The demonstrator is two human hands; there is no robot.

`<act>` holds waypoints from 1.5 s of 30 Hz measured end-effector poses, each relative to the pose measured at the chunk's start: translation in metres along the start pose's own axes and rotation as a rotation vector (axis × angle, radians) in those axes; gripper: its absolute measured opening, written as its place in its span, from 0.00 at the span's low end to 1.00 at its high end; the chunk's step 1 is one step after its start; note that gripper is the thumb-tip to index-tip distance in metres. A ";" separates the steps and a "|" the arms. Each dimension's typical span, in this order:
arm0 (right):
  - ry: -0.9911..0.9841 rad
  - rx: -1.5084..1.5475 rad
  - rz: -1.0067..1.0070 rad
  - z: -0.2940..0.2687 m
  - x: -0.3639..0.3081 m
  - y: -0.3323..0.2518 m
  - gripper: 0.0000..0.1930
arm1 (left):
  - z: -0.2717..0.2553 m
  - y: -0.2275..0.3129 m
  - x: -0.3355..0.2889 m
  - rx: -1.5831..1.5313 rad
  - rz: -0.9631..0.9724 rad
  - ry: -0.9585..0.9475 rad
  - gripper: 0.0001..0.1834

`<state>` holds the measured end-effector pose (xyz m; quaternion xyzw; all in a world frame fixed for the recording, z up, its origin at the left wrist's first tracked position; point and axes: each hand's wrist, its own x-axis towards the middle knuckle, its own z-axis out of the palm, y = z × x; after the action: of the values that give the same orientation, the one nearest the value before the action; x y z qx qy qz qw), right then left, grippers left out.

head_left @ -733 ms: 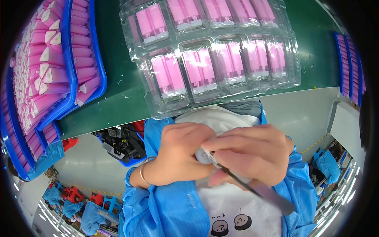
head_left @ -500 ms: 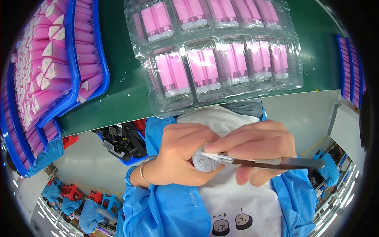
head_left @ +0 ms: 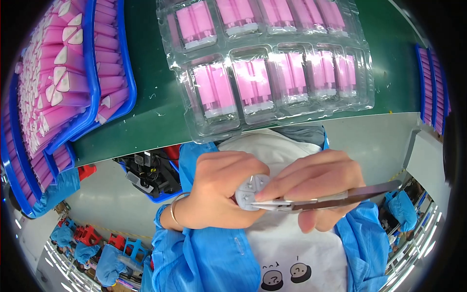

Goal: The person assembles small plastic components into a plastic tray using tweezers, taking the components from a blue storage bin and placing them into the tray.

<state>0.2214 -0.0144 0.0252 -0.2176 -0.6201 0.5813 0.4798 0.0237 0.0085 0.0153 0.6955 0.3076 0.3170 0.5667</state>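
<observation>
My left hand (head_left: 226, 190) is closed around a pale grey round part (head_left: 250, 192), whose end face, divided into segments, is turned toward my right hand. The rest of that part is hidden inside my fist. Between the fingers of my right hand (head_left: 321, 182) are metal tweezers (head_left: 372, 190), lying nearly level. Their pointed tips touch or sit just over the lower edge of the grey end face. Beyond my hands, on the green table (head_left: 151, 104), rests a clear plastic blister tray (head_left: 214, 51) with pink and white pieces (head_left: 252, 85) in its pockets.
Blue bins (head_left: 96, 87) stacked with pink, white-ended pieces (head_left: 63, 78) stand at the left. More blue bins (head_left: 432, 92) are at the far right. A blue crate (head_left: 163, 197) of black devices sits below the table edge. People in blue (head_left: 112, 265) and stools are behind.
The tweezer tips have moved from the upper part of the grey end face down to its lower edge, and their back end has risen. My left hand stays almost still.
</observation>
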 end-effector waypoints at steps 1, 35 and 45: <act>0.021 -0.007 0.024 0.002 0.000 -0.002 0.23 | 0.001 0.000 0.000 0.019 0.007 0.003 0.16; -0.064 0.148 -0.023 -0.002 0.009 0.005 0.17 | 0.011 -0.007 -0.005 -0.666 -0.150 -0.470 0.09; -0.103 0.154 0.006 -0.008 0.005 0.005 0.18 | 0.014 -0.008 -0.005 -0.657 -0.204 -0.509 0.09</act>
<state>0.2244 -0.0054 0.0206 -0.1515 -0.5968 0.6391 0.4609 0.0313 -0.0020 0.0047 0.5001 0.1078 0.1590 0.8444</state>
